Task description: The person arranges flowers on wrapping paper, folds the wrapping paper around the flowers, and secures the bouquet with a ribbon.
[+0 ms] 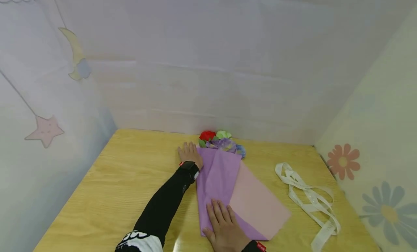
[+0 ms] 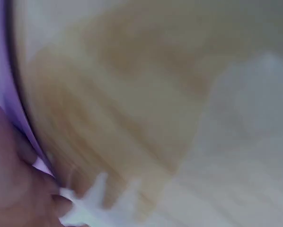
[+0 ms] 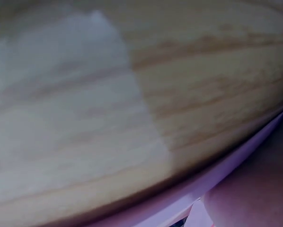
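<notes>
Pale backdrop wall (image 1: 211, 71) across the top of the frame, cartoon moon and star at left, painted blooms at right. Wood-grain surface (image 1: 140, 176) below, lit evenly.

Lower centre: purple paper (image 1: 216, 172) lies folded over pink paper (image 1: 258, 201), which fans out to the right. Artificial flowers (image 1: 224, 145), red, green, purple and blue, poke out at the top, close to the surface's far edge.

Left hand (image 1: 190, 155): fingers straight and apart, at the purple paper's upper left edge. Right hand (image 1: 224, 228): fingers spread, palm down on the lower part of the paper. We see neither clamped on anything; both wrist views are too blurred to add much.

Hazards, as we judge them: if the right hand lifts early, the fold may spring back, since nothing else seems to pin it. Uneven pressure could crease the purple paper. A push toward the wall might slide the flowers off that far edge. The white ribbon (image 1: 323, 235), looped loosely at lower right, could tangle or be swept along by a passing sleeve.
</notes>
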Motion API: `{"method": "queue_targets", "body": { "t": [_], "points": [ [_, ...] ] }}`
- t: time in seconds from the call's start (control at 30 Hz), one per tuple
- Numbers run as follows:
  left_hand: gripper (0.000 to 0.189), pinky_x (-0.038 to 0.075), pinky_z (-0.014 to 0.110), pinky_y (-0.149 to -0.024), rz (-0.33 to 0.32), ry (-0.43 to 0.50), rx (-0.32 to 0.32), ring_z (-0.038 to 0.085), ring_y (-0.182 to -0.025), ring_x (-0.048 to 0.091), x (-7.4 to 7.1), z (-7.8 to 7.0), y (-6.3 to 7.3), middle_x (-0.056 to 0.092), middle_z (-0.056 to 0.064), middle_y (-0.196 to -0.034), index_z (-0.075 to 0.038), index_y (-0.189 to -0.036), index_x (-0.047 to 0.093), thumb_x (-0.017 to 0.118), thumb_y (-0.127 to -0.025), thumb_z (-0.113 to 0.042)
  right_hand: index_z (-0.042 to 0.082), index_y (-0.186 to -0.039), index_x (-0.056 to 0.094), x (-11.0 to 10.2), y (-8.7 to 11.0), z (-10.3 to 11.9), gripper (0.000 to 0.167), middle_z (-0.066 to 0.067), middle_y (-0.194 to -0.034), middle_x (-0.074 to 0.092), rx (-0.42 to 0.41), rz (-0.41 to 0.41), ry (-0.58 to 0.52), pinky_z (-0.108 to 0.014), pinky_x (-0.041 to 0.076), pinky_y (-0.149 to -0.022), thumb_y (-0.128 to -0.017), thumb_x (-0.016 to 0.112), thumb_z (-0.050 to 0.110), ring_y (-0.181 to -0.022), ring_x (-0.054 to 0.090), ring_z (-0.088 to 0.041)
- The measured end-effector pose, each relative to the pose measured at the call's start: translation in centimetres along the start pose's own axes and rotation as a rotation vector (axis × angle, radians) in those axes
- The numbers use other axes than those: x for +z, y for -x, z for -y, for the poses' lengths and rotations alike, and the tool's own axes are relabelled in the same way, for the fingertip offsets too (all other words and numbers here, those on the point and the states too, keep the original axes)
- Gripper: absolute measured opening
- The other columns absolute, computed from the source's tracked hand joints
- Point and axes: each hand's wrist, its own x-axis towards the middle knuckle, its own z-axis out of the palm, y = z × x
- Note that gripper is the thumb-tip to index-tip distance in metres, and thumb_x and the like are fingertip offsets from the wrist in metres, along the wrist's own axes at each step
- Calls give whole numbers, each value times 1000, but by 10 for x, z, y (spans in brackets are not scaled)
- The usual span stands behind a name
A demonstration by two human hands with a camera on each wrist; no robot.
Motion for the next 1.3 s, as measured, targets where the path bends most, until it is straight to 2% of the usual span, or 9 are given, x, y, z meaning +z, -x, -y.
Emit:
{"method": "queue_targets", "body": {
  "t": [0.1, 0.23, 0.33, 0.43, 0.63, 0.8, 0.97, 1.17, 1.3],
  "points": [
    [57, 21, 53, -119, -59, -55, 30, 30, -152, 24, 4, -2, 37, 29, 4, -166, -11, -160, 31, 35, -109, -33, 5, -160, 27, -9, -1, 2, 71, -16, -167, 22, 31, 110, -136, -32, -26, -113, -109, 25, 53, -152, 21, -36],
    [56, 26, 53, -117, -122, -120, 174, 31, -148, 33, 12, 3, 99, 37, 4, -162, -10, -158, 38, 38, -107, -35, 6, -162, 20, -16, -3, 0, 74, -12, -169, 13, 76, 210, -227, -48, -8, -121, -108, 23, 56, -155, 11, -32],
    [56, 30, 52, -116, -149, -166, 278, 30, -147, 36, 15, 15, 142, 39, 4, -161, -11, -157, 40, 39, -107, -35, 4, -162, 20, -18, -4, -1, 74, -14, -169, 12, 77, 224, -255, -56, 6, -120, -109, 25, 55, -155, 9, -34],
    [55, 31, 53, -115, -154, -148, 360, 31, -147, 36, 18, 18, 167, 38, 4, -161, -11, -157, 40, 39, -107, -35, 1, -161, 19, -24, -5, -9, 72, -18, -168, 13, 67, 226, -311, -59, 6, -119, -110, 27, 51, -154, 9, -38],
    [59, 25, 54, -118, -86, -18, 469, 31, -150, 30, 22, 11, 189, 33, 9, -163, -7, -157, 37, 36, -105, -33, -7, -155, 33, -48, -8, -17, 57, -29, -161, 25, 27, 147, -455, -65, 16, -116, -110, 39, 28, -149, 20, -48],
    [59, 37, 52, -111, -156, -9, 443, 39, -140, 41, 28, -3, 202, 41, 15, -155, -17, -160, 35, 39, -106, -42, -10, -150, 40, -53, -6, -11, 52, -32, -159, 28, 16, 127, -376, -64, 22, -116, -106, 49, 18, -147, 22, -52],
    [58, 41, 54, -106, -164, -103, 416, 41, -136, 42, 27, -14, 205, 34, 7, -162, -36, -159, 35, 43, -104, -51, -4, -152, 41, -44, 12, -15, 57, -28, -161, 28, 147, 114, -297, -67, 16, -116, -107, 49, 29, -149, 20, -50],
    [59, 39, 54, -106, -110, -87, 404, 40, -138, 41, 19, -15, 210, 34, 5, -163, -34, -156, 41, 44, -100, -52, 1, -156, 37, -41, 52, -41, 59, -26, -162, 28, 258, 96, -236, -70, 12, -114, -109, 43, 36, -148, 21, -50],
    [60, 38, 54, -107, -99, -70, 402, 39, -139, 39, 15, -13, 215, 34, 5, -163, -35, -157, 40, 43, -100, -53, 0, -158, 31, -49, 84, -64, 65, -29, -162, 23, 392, 107, -219, -73, 7, -112, -109, 40, 42, -147, 16, -55]
  ]
}}
